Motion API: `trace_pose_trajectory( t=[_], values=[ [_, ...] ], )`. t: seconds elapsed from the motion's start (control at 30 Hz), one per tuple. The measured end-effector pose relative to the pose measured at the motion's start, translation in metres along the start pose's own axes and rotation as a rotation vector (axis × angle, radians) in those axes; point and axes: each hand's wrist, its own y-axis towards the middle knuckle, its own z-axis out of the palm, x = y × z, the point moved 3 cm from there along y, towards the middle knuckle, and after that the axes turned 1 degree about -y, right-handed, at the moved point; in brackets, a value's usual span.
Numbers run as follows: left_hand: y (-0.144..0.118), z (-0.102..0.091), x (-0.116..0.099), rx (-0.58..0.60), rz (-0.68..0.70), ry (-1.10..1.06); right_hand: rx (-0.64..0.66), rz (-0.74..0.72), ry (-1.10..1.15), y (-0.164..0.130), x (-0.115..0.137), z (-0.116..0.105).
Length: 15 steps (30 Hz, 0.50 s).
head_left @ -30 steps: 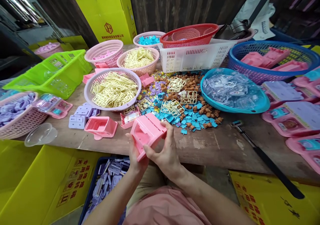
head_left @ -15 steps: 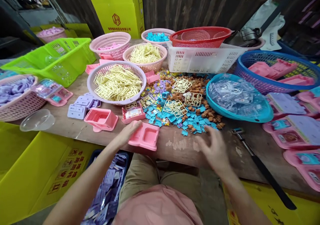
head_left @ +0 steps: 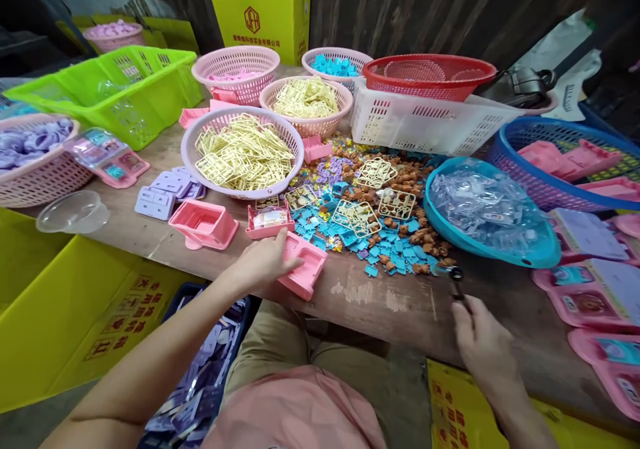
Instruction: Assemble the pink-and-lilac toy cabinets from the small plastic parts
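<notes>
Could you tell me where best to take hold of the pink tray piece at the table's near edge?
Probably by the raised rim of the pink tray piece, from its left, where the left hand already rests; it lies open side up, overhanging the table edge.

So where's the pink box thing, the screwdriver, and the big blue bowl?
pink tray part (head_left: 309, 270), head view, its open hollow.
screwdriver (head_left: 456, 280), head view, the dark shaft by the right hand.
blue bowl (head_left: 520, 258), head view, the near rim.
</notes>
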Motion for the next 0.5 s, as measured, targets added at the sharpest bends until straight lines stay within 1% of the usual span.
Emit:
trace_pose_trajectory(
  t=[0.03, 0.07, 0.13, 0.17, 0.23, 0.3, 0.37, 0.5],
  values=[
    [-0.003, 0.003, -0.002, -0.001, -0.030, 0.016, 0.061, -0.029, 0.082, -0.002, 0.022, 0.002],
    [-0.004, 0.005, -0.004, 0.013, -0.053, 0.039, 0.154, -0.076, 0.171, -0.003, 0.045, 0.004],
    [-0.004, 0.009, -0.007, 0.064, -0.060, 0.098, 0.272, -0.179, 0.309, -0.004, 0.088, 0.008],
    [-0.004, 0.010, -0.008, 0.087, -0.050, 0.125, 0.302, -0.222, 0.354, -0.003, 0.105, 0.010],
    [-0.002, 0.009, -0.009, 0.107, -0.032, 0.159, 0.314, -0.279, 0.397, 0.002, 0.129, 0.013],
    [-0.002, 0.009, -0.009, 0.118, -0.014, 0.187, 0.279, -0.310, 0.410, 0.008, 0.140, 0.015],
    [-0.002, 0.009, -0.010, 0.124, -0.012, 0.221, 0.261, -0.331, 0.376, 0.013, 0.144, 0.016],
    [-0.003, 0.009, -0.010, 0.139, -0.016, 0.275, 0.335, -0.317, 0.237, 0.019, 0.145, 0.016]
  ],
)
